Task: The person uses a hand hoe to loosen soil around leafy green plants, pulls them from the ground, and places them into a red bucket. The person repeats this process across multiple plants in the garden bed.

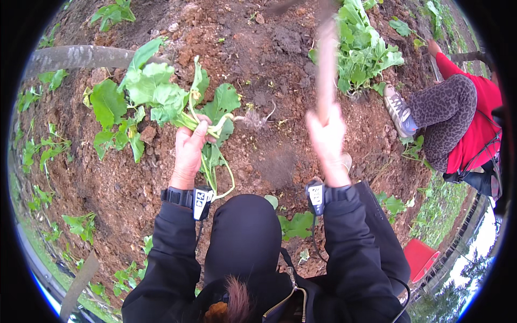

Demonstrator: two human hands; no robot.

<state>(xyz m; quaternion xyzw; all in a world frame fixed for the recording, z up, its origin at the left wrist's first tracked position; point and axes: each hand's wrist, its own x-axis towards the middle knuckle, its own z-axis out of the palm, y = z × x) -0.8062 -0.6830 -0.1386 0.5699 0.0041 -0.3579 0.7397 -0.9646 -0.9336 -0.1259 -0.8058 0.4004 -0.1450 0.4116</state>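
Note:
In my left hand [191, 146] is a bunch of leafy green plants [156, 92], its pale stems wrapped by my fingers. Thin roots [256, 119] with soil on them stick out to the right of the fist. My right hand [327, 134] grips the wooden handle [326, 67] of a tool, upright in the picture and smeared by motion. A dark part at its far end is blurred and cut off by the top edge, so its shape cannot be told. Below both hands lies loose brown soil [258, 161].
A pile of pulled greens [361, 48] lies beyond my right hand. A co-worker in a red top [476, 116] crouches at the right, a shoe [398, 110] near the pile. A red plastic object [420, 259] stands behind my right knee. A grey curved strip [81, 58] crosses the left.

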